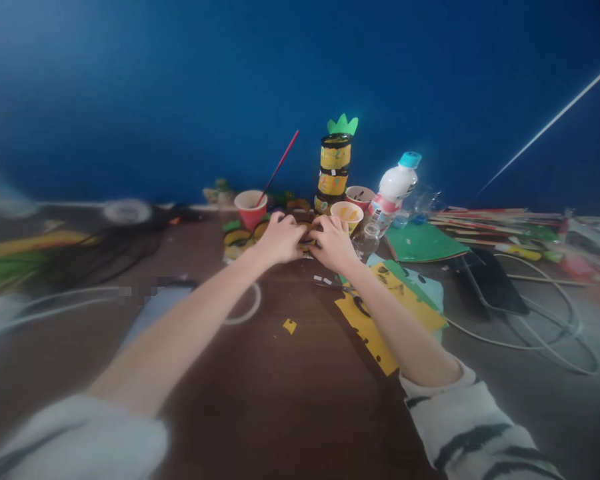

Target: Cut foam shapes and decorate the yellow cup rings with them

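Grip of left hand (283, 239), right hand (333, 241): curled on brownish piece (307, 234) (texture blurred, shape part-hidden).

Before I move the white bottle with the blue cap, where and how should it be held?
Probably by the bottle's rounded white upper part, just below the blue cap, coming from above. That part rises clear of its neighbours, while a paper cup crowds its lower left and clear plastic its lower right.
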Action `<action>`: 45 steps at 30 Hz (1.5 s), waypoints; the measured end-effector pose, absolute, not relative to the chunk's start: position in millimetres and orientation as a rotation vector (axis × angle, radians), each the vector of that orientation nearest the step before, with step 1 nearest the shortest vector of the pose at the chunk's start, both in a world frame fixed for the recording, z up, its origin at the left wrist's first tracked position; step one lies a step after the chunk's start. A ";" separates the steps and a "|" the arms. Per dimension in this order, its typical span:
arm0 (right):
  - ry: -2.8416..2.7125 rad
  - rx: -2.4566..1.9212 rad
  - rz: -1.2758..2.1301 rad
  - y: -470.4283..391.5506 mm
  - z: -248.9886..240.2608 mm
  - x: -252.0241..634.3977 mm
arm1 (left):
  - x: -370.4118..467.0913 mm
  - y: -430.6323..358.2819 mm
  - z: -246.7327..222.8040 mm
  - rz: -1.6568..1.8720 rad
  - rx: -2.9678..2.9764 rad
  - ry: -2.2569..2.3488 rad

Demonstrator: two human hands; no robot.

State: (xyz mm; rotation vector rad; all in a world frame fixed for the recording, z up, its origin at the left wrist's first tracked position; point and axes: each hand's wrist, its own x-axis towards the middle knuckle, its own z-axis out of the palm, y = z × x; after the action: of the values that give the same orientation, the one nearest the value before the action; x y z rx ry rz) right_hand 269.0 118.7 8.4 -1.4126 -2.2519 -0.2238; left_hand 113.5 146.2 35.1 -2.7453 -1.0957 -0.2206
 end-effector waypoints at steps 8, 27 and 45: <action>-2.251 -1.420 -0.217 118.5 9.3 268.0 | 109.5 150.3 39.9 -0.159 -2.806 -1.097; -2.257 -1.420 -0.189 117.7 11.8 268.1 | 104.7 151.3 44.1 -0.193 -2.760 -1.091; -2.268 -1.382 -0.200 117.6 11.6 269.8 | 118.0 146.1 31.6 -0.287 -2.679 -1.114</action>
State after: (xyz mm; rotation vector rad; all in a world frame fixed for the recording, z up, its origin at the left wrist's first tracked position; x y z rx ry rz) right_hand 269.8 117.6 11.6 -1.3818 -2.2685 -0.2005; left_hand 118.0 146.1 31.6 -2.6788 -1.1141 -0.2873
